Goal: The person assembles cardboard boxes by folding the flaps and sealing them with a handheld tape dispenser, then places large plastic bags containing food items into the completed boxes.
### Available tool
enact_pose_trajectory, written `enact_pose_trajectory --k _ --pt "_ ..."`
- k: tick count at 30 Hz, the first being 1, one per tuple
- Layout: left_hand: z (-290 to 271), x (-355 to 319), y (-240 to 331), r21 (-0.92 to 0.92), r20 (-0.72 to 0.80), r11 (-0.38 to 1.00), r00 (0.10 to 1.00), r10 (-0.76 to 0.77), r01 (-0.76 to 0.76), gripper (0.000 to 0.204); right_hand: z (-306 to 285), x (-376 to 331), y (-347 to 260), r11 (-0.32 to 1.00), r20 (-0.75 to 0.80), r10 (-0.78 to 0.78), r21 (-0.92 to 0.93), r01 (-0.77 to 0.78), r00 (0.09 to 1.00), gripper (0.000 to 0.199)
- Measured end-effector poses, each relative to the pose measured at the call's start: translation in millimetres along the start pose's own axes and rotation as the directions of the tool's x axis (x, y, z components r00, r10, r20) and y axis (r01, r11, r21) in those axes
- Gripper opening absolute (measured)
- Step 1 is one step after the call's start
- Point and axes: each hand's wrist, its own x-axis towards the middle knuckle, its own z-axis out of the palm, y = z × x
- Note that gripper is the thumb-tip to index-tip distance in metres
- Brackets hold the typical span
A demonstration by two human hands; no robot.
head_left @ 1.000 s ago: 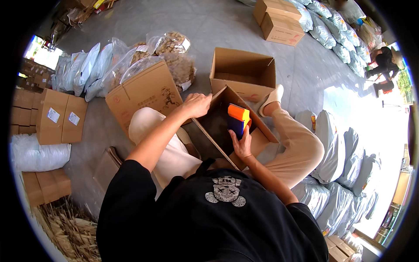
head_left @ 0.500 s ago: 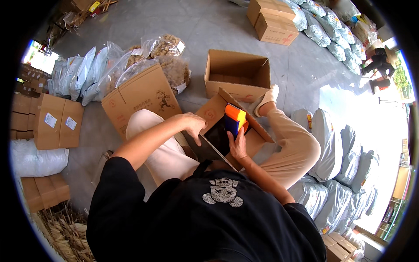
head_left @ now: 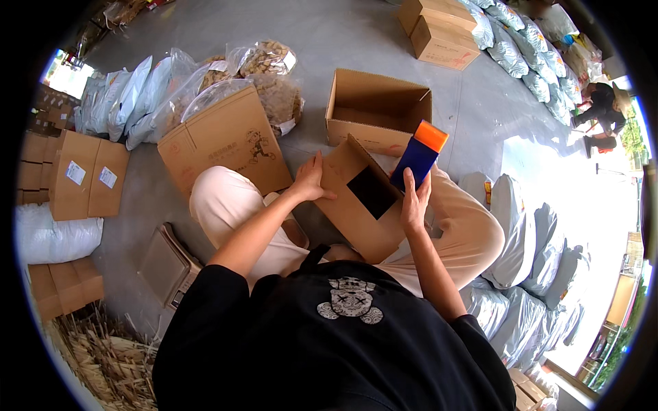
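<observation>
A small cardboard box point(head_left: 343, 205) lies tilted between my legs. A sharp-edged dark patch shows on it; I cannot tell whether that is an opening or a shadow. My left hand point(head_left: 310, 179) holds the box's left end, thumb over the panel and fingers along the edge. Above its right side, my right hand point(head_left: 415, 202) grips a blue, block-shaped thing with an orange end point(head_left: 418, 159). Its form suggests a tape dispenser, but its kind is not certain. Just beyond stands another cardboard box point(head_left: 367, 135) with its top open.
A larger carton point(head_left: 219, 147) leans by my left knee, near clear bags of brown pieces point(head_left: 274, 92). A flat scale-like device point(head_left: 168, 267) rests at left. Grey sacks point(head_left: 514, 233) are stacked at right. Farther off are cartons point(head_left: 445, 42) and another person point(head_left: 603, 106).
My right hand has raised the blue and orange thing up and to the right. The small box has turned, with a broad panel now facing up. My left hand has shifted slightly along it.
</observation>
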Motion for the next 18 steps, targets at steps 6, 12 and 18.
enact_pose_trajectory --k 6,12,18 --pt "23.0 15.9 -25.1 -0.211 -0.032 0.977 0.999 0.013 -0.019 0.112 10.1 -59.4 46.1 0.983 0.016 0.128 0.130 -0.129 0.992 0.027" --pt "28.1 11.4 -7.9 -0.374 -0.267 0.925 0.948 -0.172 0.062 0.081 5.6 -50.9 49.8 0.979 0.078 0.145 0.130 -0.155 0.986 0.029" --pt "15.1 7.5 -2.7 -0.466 -0.215 0.878 0.948 -0.234 0.111 0.066 -2.2 -40.2 35.4 0.961 0.214 0.228 0.107 -0.255 0.950 0.036"
